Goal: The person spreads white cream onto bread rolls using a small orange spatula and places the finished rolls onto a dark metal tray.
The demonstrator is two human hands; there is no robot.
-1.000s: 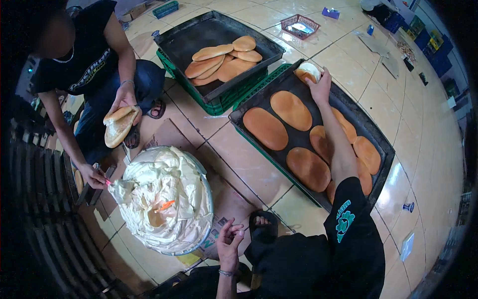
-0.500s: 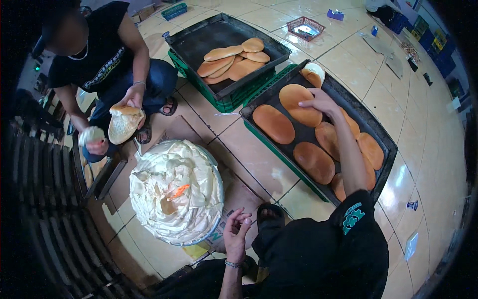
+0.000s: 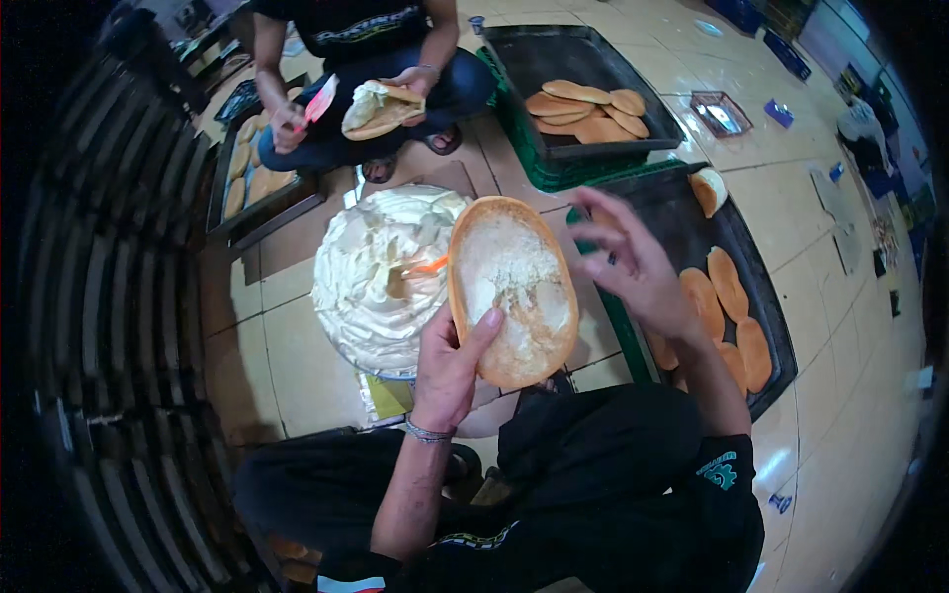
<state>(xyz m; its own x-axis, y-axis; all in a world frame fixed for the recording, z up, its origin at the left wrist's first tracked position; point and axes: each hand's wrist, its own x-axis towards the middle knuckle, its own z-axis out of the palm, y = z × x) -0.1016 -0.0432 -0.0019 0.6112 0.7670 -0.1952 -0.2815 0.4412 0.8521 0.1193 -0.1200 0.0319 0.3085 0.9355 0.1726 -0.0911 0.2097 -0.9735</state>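
Note:
My left hand (image 3: 450,366) grips an oval bread roll (image 3: 519,277), with the thumb pressed on its pale cut face, which is turned up. To the right of the roll, my right hand (image 3: 638,262) is raised, fingers spread and slightly blurred, holding nothing I can see. Behind the roll sits a big round tub heaped with white cream (image 3: 371,296); an orange handle (image 3: 427,267) pokes out of the cream. Part of the tub is hidden by the roll. Under my right forearm lies a dark tray (image 3: 672,212) with several whole rolls (image 3: 727,287).
Opposite me a person holds a cream-filled roll (image 3: 381,109) and a cream-smeared spatula (image 3: 321,99). A second dark tray (image 3: 534,49) of rolls rests on a green crate at the back. Another tray (image 3: 262,222) stands at left, near dark stacked slats (image 3: 129,326).
My right hand has left the tray and come up near the middle. My left hand, empty before, now holds a roll with its cut face showing. The view has shifted.

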